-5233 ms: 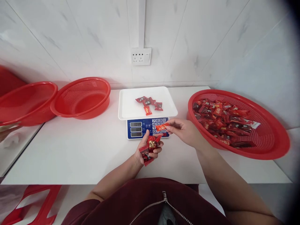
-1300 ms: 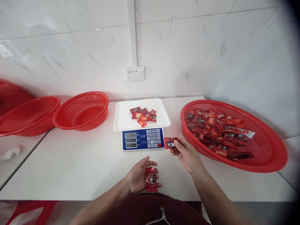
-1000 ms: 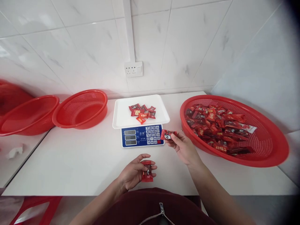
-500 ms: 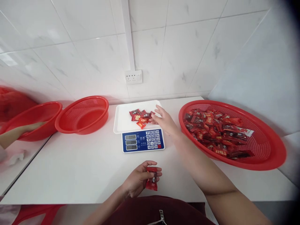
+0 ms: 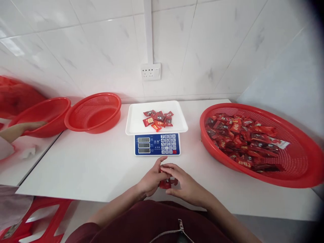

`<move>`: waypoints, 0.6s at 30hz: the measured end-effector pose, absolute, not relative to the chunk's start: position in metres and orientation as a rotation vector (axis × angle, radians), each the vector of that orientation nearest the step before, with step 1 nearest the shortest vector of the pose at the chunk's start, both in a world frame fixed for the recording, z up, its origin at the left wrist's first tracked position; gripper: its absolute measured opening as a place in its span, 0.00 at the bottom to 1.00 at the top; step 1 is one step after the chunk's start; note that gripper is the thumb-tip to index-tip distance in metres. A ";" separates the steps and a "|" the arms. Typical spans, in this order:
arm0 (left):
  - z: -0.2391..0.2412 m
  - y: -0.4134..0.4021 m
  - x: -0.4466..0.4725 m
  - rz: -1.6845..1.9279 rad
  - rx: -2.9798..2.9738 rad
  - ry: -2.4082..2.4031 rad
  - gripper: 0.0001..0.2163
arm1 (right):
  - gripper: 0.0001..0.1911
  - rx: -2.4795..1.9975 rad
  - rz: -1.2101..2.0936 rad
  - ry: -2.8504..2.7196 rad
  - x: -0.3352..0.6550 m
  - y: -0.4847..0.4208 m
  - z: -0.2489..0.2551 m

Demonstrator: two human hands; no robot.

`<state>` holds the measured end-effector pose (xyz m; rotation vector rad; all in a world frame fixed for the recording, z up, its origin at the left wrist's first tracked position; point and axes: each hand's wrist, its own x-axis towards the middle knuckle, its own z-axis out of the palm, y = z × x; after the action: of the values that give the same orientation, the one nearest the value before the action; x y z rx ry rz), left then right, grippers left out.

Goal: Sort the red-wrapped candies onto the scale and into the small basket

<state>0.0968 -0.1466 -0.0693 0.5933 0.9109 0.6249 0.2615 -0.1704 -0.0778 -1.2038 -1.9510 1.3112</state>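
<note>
- The scale [image 5: 157, 144] has the letters 志准 on its blue front. Its number keys run from 0 to 9.
- It has three little screens. The bottom two seem to say 0.00; the top one is too blurry to read.
- One white tray [image 5: 134, 123] sits on top. I count at least seven small sweets [image 5: 159, 116] on it, and some overlap. Some have panda pictures, and others have gold letters too small to read.
- The left hand [image 5: 152, 180] is holding a red wrapped sweet [image 5: 165, 184], in front of the scale and near the person's tummy. I cannot tell if there is more than one.
- The right hand [image 5: 186, 185] curls around the same spot, its fingers over the left hand's. I cannot tell if it grips anything.
- There are three red baskets. The right basket [image 5: 297, 162] holds a big pile of sweets, too many to count, and one white tag [image 5: 279, 143] with tiny writing.
- The middle basket [image 5: 93, 116] and the far left basket [image 5: 52, 123] are on the other side. Another person's hand [image 5: 34, 126] is in the far left one.
</note>
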 end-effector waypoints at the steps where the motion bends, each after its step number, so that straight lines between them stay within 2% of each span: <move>1: -0.069 -0.147 0.099 0.619 0.589 0.920 0.36 | 0.33 -1.210 1.261 -1.975 0.258 -0.173 -0.084; 4: -0.070 -0.149 0.101 0.607 0.577 0.919 0.42 | 0.29 -1.214 1.148 -1.960 0.253 -0.175 -0.095; 6: -0.070 -0.150 0.099 0.580 0.582 0.881 0.42 | 0.26 -1.195 1.144 -1.907 0.253 -0.173 -0.094; 12: -0.064 -0.149 0.091 0.604 0.634 0.744 0.27 | 0.25 -1.222 1.056 -1.783 0.260 -0.168 -0.074; 18: -0.064 -0.144 0.080 0.522 0.729 0.724 0.18 | 0.21 -1.404 0.458 -1.552 0.302 -0.154 -0.050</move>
<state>0.0801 -0.1444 -0.0637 0.7293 0.7244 0.5218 0.3016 -0.1539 -0.0501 -1.4042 -1.5524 0.4577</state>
